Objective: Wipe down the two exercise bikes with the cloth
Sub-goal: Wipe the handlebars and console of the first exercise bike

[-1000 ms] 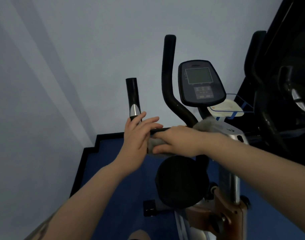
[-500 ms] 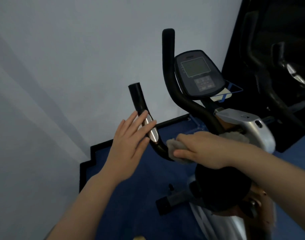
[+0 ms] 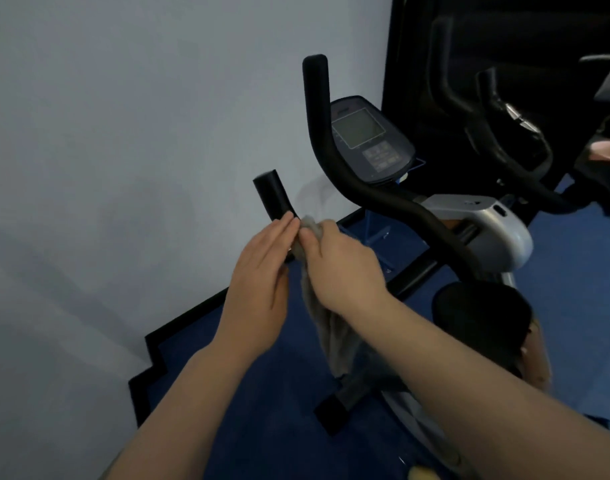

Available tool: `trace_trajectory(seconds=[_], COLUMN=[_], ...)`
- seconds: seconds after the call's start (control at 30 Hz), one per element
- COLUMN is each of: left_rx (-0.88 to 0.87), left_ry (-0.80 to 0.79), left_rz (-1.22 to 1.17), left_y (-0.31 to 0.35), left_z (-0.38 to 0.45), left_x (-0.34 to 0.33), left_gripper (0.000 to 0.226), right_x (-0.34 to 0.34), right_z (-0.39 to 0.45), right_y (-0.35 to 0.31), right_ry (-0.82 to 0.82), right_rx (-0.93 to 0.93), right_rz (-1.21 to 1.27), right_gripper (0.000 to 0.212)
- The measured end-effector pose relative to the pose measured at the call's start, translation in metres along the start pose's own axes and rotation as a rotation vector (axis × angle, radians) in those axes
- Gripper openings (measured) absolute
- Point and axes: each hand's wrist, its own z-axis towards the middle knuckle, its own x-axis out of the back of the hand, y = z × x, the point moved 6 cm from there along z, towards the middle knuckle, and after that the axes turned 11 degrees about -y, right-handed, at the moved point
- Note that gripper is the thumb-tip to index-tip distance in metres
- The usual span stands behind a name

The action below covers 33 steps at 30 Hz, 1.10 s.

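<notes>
The near exercise bike (image 3: 483, 226) stands in front of me, with a grey console (image 3: 369, 140) and black handlebars. My right hand (image 3: 341, 268) grips a grey cloth (image 3: 331, 327) and presses it against the left handlebar grip (image 3: 272, 197), just below its black end. The rest of the cloth hangs down under my wrist. My left hand (image 3: 262, 282) lies flat against the other side of that grip, fingers straight and together. A second, dark bike (image 3: 504, 140) stands at the right, partly cut off by the frame edge.
A pale wall fills the left side and meets the blue floor (image 3: 262, 410) at a black stepped skirting (image 3: 151, 368). A dark panel (image 3: 417, 81) stands behind the second bike. The bike's black foot (image 3: 334, 414) sits on the floor below my arms.
My right hand has slid the cloth along the handlebar from its lower bend up to the left grip's end. My left hand stays against the grip. The view has turned left.
</notes>
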Motion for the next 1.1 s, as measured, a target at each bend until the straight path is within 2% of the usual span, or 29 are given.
trace_trajectory(seconds=[0.07, 0.17, 0.27, 0.37, 0.47, 0.57, 0.73, 0.8, 0.87, 0.93, 1.0, 1.03, 1.1], left_rx=[0.017, 0.060, 0.059, 0.093, 0.137, 0.171, 0.232, 0.239, 0.269, 0.282, 0.277, 0.275, 0.277], left_ry=[0.048, 0.100, 0.198, 0.305, 0.329, 0.313, 0.306, 0.288, 0.313, 0.361, 0.370, 0.367, 0.368], left_rz=[-0.034, -0.117, -0.195, -0.288, -0.328, -0.313, -0.321, -0.305, -0.309, -0.307, -0.272, -0.252, -0.213], left_y=[-0.004, -0.011, -0.008, -0.008, -0.012, -0.010, 0.002, 0.006, 0.010, 0.017, 0.029, 0.036, 0.048], left_z=[0.002, 0.001, 0.002, 0.003, 0.001, 0.003, 0.003, 0.003, 0.004, 0.004, 0.006, 0.006, 0.007], left_x=[0.006, 0.009, 0.009, 0.013, 0.015, 0.009, -0.008, -0.013, -0.016, -0.019, -0.026, -0.032, -0.044], left_gripper=[0.063, 0.063, 0.059, 0.054, 0.050, 0.052, 0.058, 0.056, 0.055, 0.055, 0.051, 0.048, 0.040], right_x=[-0.004, -0.008, 0.006, 0.016, 0.009, 0.012, 0.009, 0.006, 0.011, 0.027, 0.040, 0.041, 0.032], right_z=[-0.007, -0.014, 0.029, 0.046, 0.034, 0.041, 0.043, 0.023, 0.002, -0.008, -0.006, -0.003, -0.003], right_y=[-0.007, -0.002, -0.022, -0.048, -0.025, -0.010, -0.018, 0.004, 0.038, 0.067, 0.075, 0.072, 0.066], right_ry=[0.130, 0.168, 0.168, 0.158, -0.001, -0.178, -0.190, -0.393, -0.642, -0.785, -0.807, -0.800, -0.764], right_rx=[0.036, 0.061, 0.091, 0.248, 0.330, 0.296, 0.368, 0.439, 0.470, 0.516, 0.514, 0.505, 0.519], right_rz=[-0.053, -0.046, 0.223, 0.391, 0.290, 0.201, 0.359, 0.251, 0.014, -0.240, -0.346, -0.335, -0.337], right_gripper=[0.041, 0.043, 0.038, 0.039, 0.045, 0.032, 0.027, 0.040, 0.052, 0.037, 0.015, 0.014, 0.026])
